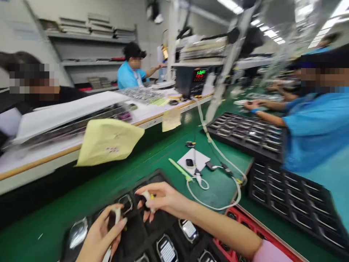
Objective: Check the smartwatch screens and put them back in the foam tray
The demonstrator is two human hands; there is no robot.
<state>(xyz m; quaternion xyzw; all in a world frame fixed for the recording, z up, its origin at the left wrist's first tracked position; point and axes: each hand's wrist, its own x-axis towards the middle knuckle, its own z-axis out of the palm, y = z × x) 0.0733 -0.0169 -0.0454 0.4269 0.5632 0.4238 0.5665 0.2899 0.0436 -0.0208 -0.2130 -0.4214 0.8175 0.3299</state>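
Watch [117, 215], by the look of it, is pinched between thumb and fingers of the left hand [101, 231]; the right hand [164, 197] is clamped on a similar white-edged piece [148, 198]. Probably light, stiff, kinda slick and scratchable, so I'd hold the rims. Both sit in-grip, over a black tray [134, 233], other watches [167, 250] below the right hand. White cable [214, 208] and green pen [178, 168] lie beyond its fingertips.
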